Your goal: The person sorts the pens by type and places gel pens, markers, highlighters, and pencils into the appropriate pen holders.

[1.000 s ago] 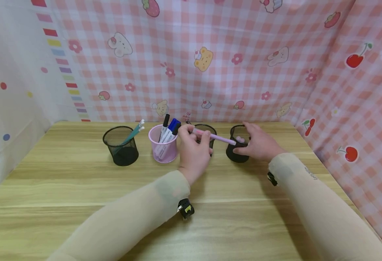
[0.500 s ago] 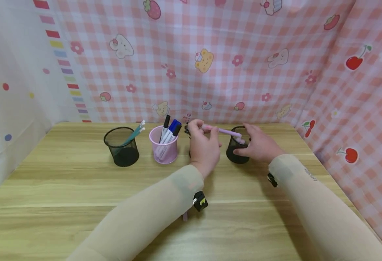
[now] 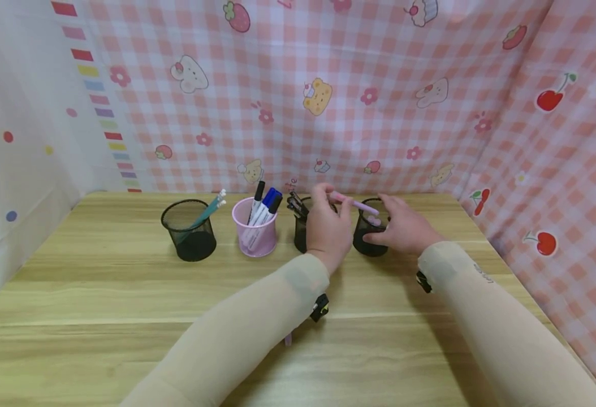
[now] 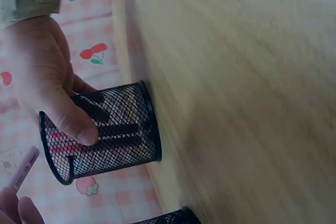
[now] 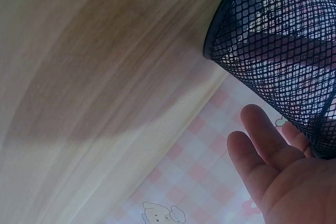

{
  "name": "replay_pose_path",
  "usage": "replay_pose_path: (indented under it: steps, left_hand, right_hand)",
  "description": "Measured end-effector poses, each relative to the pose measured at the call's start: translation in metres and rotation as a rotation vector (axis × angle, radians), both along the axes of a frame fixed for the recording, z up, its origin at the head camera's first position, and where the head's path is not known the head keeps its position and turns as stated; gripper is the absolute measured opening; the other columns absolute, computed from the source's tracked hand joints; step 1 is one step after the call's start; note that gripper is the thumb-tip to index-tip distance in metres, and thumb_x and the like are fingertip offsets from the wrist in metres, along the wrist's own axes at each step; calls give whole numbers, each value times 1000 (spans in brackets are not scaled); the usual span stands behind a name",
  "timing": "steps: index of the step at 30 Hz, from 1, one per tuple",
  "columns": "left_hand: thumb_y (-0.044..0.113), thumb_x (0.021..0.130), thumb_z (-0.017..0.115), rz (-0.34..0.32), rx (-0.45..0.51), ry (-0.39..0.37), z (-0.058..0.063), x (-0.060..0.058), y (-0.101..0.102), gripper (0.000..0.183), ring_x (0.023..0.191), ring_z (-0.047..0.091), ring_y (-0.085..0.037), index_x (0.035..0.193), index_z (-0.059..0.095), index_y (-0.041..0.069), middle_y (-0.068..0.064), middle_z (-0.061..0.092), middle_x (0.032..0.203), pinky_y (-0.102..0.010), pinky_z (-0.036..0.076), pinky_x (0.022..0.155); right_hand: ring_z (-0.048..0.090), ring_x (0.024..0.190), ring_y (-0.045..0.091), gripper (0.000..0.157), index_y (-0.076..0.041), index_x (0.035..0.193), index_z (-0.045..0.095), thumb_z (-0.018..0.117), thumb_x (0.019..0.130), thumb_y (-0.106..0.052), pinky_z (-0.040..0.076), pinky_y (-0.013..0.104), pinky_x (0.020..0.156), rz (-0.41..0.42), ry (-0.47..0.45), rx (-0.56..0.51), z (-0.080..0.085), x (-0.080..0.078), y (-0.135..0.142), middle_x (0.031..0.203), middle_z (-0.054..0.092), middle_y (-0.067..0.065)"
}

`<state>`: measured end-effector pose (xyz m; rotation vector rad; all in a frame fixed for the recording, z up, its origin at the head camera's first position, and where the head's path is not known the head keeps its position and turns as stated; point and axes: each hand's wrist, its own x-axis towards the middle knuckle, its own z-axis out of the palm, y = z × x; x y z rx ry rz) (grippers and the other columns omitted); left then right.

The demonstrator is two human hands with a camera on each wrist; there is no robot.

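Note:
Pinched in my left hand (image 3: 330, 229) is a light pink pen (image 3: 366, 208), slanted with its far end over the opening of the rightmost black mesh pen cup (image 3: 369, 242). My right hand (image 3: 409, 226) grips that cup at its right side, with the thumb (image 4: 79, 124) across the mesh in the left wrist view. Pink pen tops (image 3: 374, 220) show inside the cup. The right wrist view has the mesh wall (image 5: 294, 51) with fingers (image 5: 257, 156) spread behind it. Only the left fingertips (image 4: 29, 213) and the pen (image 4: 23, 169) appear in the left wrist view.
Left of the gripped cup stand a black mesh cup (image 3: 300, 234) of black pens, a pink cup (image 3: 257, 240) of markers and a black mesh cup (image 3: 196, 246) with teal pencils. Another pink pen (image 3: 288, 339) lies on the table, partly under my left forearm. Checked cloth hangs behind.
My left hand has moved right with the pink pen, from over the cup of black pens to the rightmost cup's opening. The right hand stays on its cup.

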<state>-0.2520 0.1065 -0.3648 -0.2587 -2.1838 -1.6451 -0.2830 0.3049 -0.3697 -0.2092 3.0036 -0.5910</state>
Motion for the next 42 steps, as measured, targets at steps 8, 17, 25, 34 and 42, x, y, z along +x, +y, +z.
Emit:
replay_pose_path:
  steps: [8, 17, 25, 34, 42]
  left_hand:
    - [26, 107, 63, -12, -56, 15, -3, -1, 5, 35, 83, 67, -19, 135, 46, 12, -1, 72, 112, -35, 55, 76]
    - [28, 109, 60, -37, -109, -39, -4, 0, 7, 34, 69, 61, -16, 138, 51, 14, -1, 75, 122, -32, 50, 66]
    - [30, 108, 61, -66, -152, -64, -5, 2, 10, 35, 103, 74, -21, 140, 57, 17, 0, 74, 130, -41, 58, 87]
    - [34, 108, 61, -110, -205, -94, -1, 9, 7, 39, 103, 72, -20, 143, 54, 18, 1, 72, 132, -39, 58, 84]
    - [40, 105, 65, -198, -403, -132, 8, 24, -11, 44, 109, 71, -17, 142, 55, 19, 4, 72, 127, -40, 58, 91]
  right_hand:
    - [35, 153, 48, 118, -6, 169, 14, 80, 87, -58, 34, 68, 121, 6, -1, 4, -1, 0, 0, 172, 21, 25]
    - [33, 154, 48, 118, -5, 168, 15, 81, 86, -57, 34, 68, 121, 4, 3, 5, 1, 0, 0, 172, 22, 25]
    - [32, 154, 48, 118, -5, 168, 15, 80, 86, -58, 33, 67, 121, 10, 3, 6, 1, 0, 1, 172, 21, 25]
    - [48, 140, 42, 122, -6, 169, 13, 80, 85, -63, 38, 65, 119, 5, -6, -6, 1, 0, 1, 166, 30, 25]
    - [31, 154, 48, 122, -7, 169, 11, 77, 86, -66, 34, 67, 121, -1, -15, -1, 2, 2, 1, 173, 18, 24]
